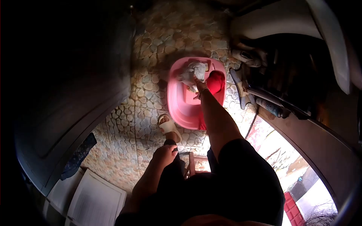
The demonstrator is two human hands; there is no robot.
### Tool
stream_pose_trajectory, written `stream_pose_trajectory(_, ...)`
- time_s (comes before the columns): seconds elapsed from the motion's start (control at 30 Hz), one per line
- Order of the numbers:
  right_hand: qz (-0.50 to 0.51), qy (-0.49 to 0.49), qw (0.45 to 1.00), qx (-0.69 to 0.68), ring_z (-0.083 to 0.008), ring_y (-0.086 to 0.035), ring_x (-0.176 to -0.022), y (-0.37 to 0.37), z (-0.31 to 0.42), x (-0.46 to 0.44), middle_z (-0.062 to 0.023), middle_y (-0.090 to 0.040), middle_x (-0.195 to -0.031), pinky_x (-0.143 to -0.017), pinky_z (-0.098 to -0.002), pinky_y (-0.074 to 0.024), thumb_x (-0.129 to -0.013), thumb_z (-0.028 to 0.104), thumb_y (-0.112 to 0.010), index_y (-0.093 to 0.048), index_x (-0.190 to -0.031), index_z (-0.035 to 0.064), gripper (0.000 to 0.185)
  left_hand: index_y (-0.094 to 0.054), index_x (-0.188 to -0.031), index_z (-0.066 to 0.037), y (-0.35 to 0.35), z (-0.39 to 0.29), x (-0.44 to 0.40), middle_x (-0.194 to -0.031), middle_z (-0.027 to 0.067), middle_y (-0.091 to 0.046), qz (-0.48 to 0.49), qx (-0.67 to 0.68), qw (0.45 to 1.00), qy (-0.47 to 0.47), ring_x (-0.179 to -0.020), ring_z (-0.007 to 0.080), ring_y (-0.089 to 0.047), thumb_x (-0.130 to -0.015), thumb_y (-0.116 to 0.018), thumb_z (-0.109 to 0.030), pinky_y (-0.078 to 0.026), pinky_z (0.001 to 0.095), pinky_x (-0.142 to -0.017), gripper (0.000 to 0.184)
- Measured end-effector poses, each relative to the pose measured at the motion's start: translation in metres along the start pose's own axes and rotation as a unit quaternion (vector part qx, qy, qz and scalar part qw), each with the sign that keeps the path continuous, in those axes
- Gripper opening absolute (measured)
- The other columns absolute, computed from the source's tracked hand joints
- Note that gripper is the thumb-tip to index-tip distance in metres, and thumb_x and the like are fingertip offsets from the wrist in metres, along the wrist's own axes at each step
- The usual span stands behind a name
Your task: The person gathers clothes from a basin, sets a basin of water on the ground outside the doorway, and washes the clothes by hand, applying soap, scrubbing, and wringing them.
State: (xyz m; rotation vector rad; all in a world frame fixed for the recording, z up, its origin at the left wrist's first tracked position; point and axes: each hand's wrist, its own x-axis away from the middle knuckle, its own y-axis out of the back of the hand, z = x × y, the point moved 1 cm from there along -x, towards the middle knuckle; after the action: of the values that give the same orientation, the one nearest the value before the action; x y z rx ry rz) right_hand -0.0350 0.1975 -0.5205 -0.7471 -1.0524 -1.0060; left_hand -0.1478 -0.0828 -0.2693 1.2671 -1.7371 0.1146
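Observation:
A pink plastic basin (175,103) with a ridged washboard panel (191,98) stands on the floor ahead of me. My right hand (201,86) reaches down into it, its fingers closed at the lower edge of a bunched white-grey cloth (195,70). Red cloth (216,81) lies in the basin to the right of that hand, and more red shows low at the basin's near edge. My left hand (166,154) rests over my dark-clothed leg, fingers curled in; what is under them is hidden.
My sandalled foot (166,125) is at the basin's near left. Part of a wooden stool (192,164) shows below me. Shoes (247,57) and a spray can (268,107) line the right side. A dark cabinet-like surface (109,90) stands left, above patterned floor tiles (145,88).

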Motion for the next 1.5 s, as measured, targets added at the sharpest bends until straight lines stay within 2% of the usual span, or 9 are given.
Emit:
stream_pose_trajectory(0.07, -0.072, -0.1, 0.988, -0.089, -0.0464, -0.033, -0.116, -0.014, 0.004, -0.001, -0.0081, -0.023, -0.141, -0.084, -0.069, -0.0306, -0.064, 0.068, -0.06, -0.02, -0.137, 0.0218, 0.095, -0.06, -0.098, -0.01, -0.012, 0.013, 0.003, -0.086, 0.0139, -0.062, 0.017, 0.003, 1.0, 0.008, -0.081, 0.0318, -0.06, -0.078, -0.06, -0.027, -0.048, 0.0398, -0.07, 0.026)
stream_pose_trajectory(0.27, -0.213, -0.075, 0.961, -0.156, -0.0298, -0.058, -0.085, -0.032, 0.026, -0.006, -0.0113, -0.058, -0.108, -0.067, -0.0527, -0.0464, -0.068, 0.053, -0.066, -0.048, -0.119, 0.006, 0.072, -0.058, -0.099, -0.008, -0.013, 0.024, 0.007, -0.088, 0.0131, -0.063, 0.032, 0.003, 0.999, 0.023, -0.081, 0.0315, -0.06, -0.079, -0.06, -0.024, -0.048, 0.0386, -0.069, 0.026)
stream_pose_trajectory(0.73, -0.309, 0.051, 0.931, -0.189, -0.0214, -0.059, -0.069, 0.01, -0.024, -0.032, -0.0129, -0.063, -0.08, -0.061, -0.0336, -0.0471, -0.066, 0.024, -0.061, -0.062, -0.089, -0.0056, 0.037, -0.059, -0.099, -0.009, -0.015, 0.02, 0.006, -0.085, 0.0146, -0.062, 0.001, 0.007, 1.0, 0.027, -0.08, 0.0318, -0.06, -0.079, -0.058, -0.027, -0.048, 0.0401, -0.07, 0.027)
stream_pose_trajectory(0.9, -0.207, 0.191, 0.871, -0.402, -0.0226, -0.06, -0.076, 0.022, -0.03, -0.007, -0.0097, -0.062, -0.091, -0.066, -0.0308, -0.048, -0.07, 0.009, -0.063, -0.057, -0.102, 0.0008, 0.033, -0.057, -0.101, -0.007, -0.016, 0.014, 0.009, -0.09, 0.0137, -0.063, 0.016, 0.016, 0.999, 0.035, -0.084, 0.0308, -0.06, -0.078, -0.06, -0.024, -0.048, 0.0389, -0.072, 0.028)
stream_pose_trajectory(1.0, -0.157, 0.282, 0.935, -0.145, -0.0188, -0.059, -0.077, 0.042, -0.019, 0.026, -0.0069, -0.061, -0.092, -0.069, -0.0275, -0.0476, -0.069, 0.009, -0.066, -0.056, -0.102, 0.0033, 0.035, -0.053, -0.11, -0.007, -0.008, 0.013, 0.004, -0.097, 0.0154, -0.061, 0.028, 0.037, 0.998, 0.032, -0.088, 0.0309, -0.059, -0.077, -0.062, -0.024, -0.047, 0.0387, -0.075, 0.038)
stream_pose_trajectory(1.1, -0.128, 0.345, 0.922, -0.121, -0.0159, -0.058, -0.078, 0.046, -0.013, 0.05, -0.0055, -0.061, -0.091, -0.07, -0.0271, -0.0468, -0.068, 0.007, -0.066, -0.056, -0.1, 0.0044, 0.034, -0.042, -0.124, -0.007, 0.02, 0.008, -0.021, -0.112, 0.0171, -0.054, -0.052, 0.056, 0.997, -0.021, -0.098, 0.0309, -0.056, -0.073, -0.067, -0.022, -0.047, 0.0379, -0.08, 0.059)
stream_pose_trajectory(1.23, -0.083, 0.356, 0.93, -0.045, -0.013, -0.059, -0.085, 0.035, 0.012, 0.13, -0.0038, -0.062, -0.095, -0.076, -0.0258, -0.0463, -0.065, 0.002, -0.07, -0.053, -0.108, 0.0038, 0.046, -0.025, -0.134, -0.007, 0.08, -0.034, -0.081, -0.136, 0.0185, -0.03, -0.109, 0.07, 0.991, -0.043, -0.12, 0.0326, -0.039, -0.06, -0.077, -0.018, -0.037, 0.0379, -0.096, 0.091)
stream_pose_trajectory(1.37, 0.035, 0.311, 0.948, -0.064, -0.013, -0.057, -0.09, 0.013, 0.007, 0.182, -0.0036, -0.059, -0.1, -0.078, -0.0262, -0.047, -0.064, -0.005, -0.068, -0.05, -0.112, 0.0034, 0.052, -0.024, -0.133, -0.002, 0.099, -0.079, -0.12, -0.132, 0.0285, -0.029, -0.148, 0.083, 0.967, -0.189, -0.121, 0.0417, -0.034, -0.053, -0.08, -0.023, -0.034, 0.0416, -0.098, 0.1)
stream_pose_trajectory(1.5, 0.259, 0.224, 0.929, -0.139, -0.015, -0.054, -0.098, -0.019, 0.012, 0.221, -0.0068, -0.055, -0.109, -0.086, -0.0296, -0.0444, -0.066, -0.003, -0.069, -0.043, -0.12, 0.0038, 0.061, -0.035, -0.124, 0.0, 0.108, -0.107, -0.124, -0.119, 0.0235, -0.044, -0.253, 0.188, 0.907, -0.28, -0.109, 0.0366, -0.047, -0.056, -0.077, -0.02, -0.04, 0.0396, -0.091, 0.083)
